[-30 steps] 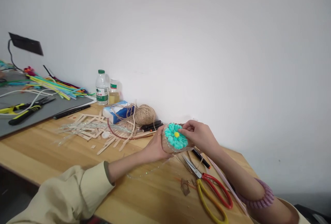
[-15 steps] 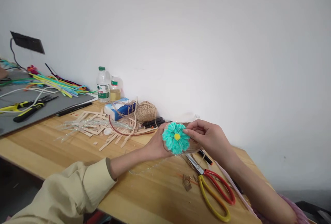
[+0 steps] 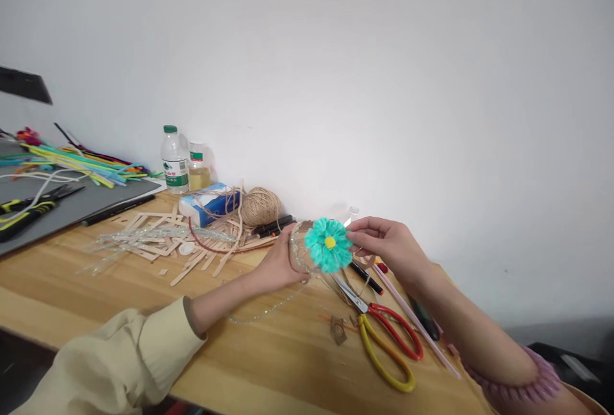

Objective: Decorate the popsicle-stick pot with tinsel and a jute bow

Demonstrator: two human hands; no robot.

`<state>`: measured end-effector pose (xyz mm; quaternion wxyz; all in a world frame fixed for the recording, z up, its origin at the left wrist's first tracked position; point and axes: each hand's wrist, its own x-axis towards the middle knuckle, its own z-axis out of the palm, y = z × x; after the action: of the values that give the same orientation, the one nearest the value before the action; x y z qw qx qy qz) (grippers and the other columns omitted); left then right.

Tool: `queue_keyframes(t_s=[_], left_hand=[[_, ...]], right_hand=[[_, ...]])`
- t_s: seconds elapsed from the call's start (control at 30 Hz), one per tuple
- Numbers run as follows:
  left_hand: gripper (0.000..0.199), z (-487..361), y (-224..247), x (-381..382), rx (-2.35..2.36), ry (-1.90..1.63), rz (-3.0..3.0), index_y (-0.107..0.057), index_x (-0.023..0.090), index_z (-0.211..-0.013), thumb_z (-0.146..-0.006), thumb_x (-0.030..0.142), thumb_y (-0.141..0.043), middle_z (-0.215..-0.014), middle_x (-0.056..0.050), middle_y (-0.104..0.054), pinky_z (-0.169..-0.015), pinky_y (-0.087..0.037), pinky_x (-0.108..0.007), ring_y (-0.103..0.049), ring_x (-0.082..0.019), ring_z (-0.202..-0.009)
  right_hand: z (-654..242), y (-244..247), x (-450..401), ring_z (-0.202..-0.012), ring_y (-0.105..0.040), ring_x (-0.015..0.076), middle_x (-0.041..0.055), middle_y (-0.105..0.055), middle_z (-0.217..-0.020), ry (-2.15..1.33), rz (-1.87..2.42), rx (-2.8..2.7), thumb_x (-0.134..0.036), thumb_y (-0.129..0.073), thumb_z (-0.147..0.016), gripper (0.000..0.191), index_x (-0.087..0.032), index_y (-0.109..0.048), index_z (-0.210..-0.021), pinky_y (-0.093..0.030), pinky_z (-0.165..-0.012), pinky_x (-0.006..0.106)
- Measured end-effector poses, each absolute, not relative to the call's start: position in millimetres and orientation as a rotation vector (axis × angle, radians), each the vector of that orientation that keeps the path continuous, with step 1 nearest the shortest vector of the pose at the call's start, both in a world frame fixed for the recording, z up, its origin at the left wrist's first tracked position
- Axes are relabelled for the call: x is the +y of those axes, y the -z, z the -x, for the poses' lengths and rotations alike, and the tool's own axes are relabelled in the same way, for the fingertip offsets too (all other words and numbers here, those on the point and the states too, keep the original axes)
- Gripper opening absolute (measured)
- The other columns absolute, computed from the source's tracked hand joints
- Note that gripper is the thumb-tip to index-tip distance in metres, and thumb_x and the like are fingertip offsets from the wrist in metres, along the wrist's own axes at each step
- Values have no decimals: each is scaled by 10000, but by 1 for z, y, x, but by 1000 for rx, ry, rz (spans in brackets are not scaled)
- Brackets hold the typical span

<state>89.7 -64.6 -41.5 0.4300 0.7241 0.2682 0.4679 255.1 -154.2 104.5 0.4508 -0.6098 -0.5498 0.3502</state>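
A teal fluffy flower (image 3: 319,245) with a yellow centre faces me in front of a brown rounded piece (image 3: 300,256) edged with glittery trim. My left hand (image 3: 278,265) is wrapped round the left side of that brown piece; the flower covers much of it. At the flower's right edge, my right hand (image 3: 378,240) pinches a petal between thumb and fingers. From the brown piece a thin sparkly strand (image 3: 263,314) trails down to the table. Just below lie scissors (image 3: 367,306) with one red and one yellow handle, blades partly under the held pieces.
Wooden craft sticks (image 3: 153,236), clear tinsel strands, a twine ball (image 3: 260,206) and a blue-and-white tissue pack (image 3: 211,203) lie at left. Two bottles (image 3: 175,162) stand by the wall. Pipe cleaners (image 3: 91,162) and pliers (image 3: 29,213) are on a grey mat. A black marker (image 3: 367,277) lies near the scissors.
The view has swung slightly right, so the table things appear further left. The flower has shifted right relative to my left hand, and more of the brown piece's glittery edge shows.
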Motion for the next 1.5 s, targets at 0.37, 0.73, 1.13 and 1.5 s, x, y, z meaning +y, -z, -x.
queue_keyframes(t_s=[0.37, 0.73, 1.13, 1.5], left_hand=[[1039, -86, 53, -53, 931, -1116, -1862, -159, 220, -1306, -507, 379, -804, -1316, -160, -421, -1039, -297, -501, -428, -312, -1229], [1033, -86, 59, -51, 988, -1134, -1865, -168, 212, -1308, -508, 384, -799, -1337, -171, -395, -1047, -295, -497, -396, -323, -1254], [1030, -87, 60, -52, 1001, -1125, -1921, -161, 225, -1319, -524, 397, -793, -1307, -162, -421, -1015, -331, -514, -403, -330, -1247], [1016, -86, 57, -55, 988, -1119, -1911, -160, 229, -1319, -537, 389, -789, -1343, -161, -393, -1041, -310, -489, -388, -316, -1262]], right_hand=[[-444, -71, -154, -927, -600, 188, 75, -583, -1116, -412, 1890, -802, -301, -541, -879, 289, -149, -545, -1125, -513, -774, 386], [-514, 11, -131, -955, -592, 199, 77, -568, -1150, -467, 2245, -1013, -308, -537, -881, 311, -160, -530, -1155, -508, -792, 403], [-522, 28, -264, -993, -577, 225, 69, -619, -1092, -208, 2454, -1798, 32, -526, -653, 420, -204, -619, -987, -414, -843, 326], [-515, 29, -266, -555, -529, 184, 6, -541, -603, -31, 2251, -1209, -371, -533, -713, 175, -214, -469, -672, -395, -530, 289]])
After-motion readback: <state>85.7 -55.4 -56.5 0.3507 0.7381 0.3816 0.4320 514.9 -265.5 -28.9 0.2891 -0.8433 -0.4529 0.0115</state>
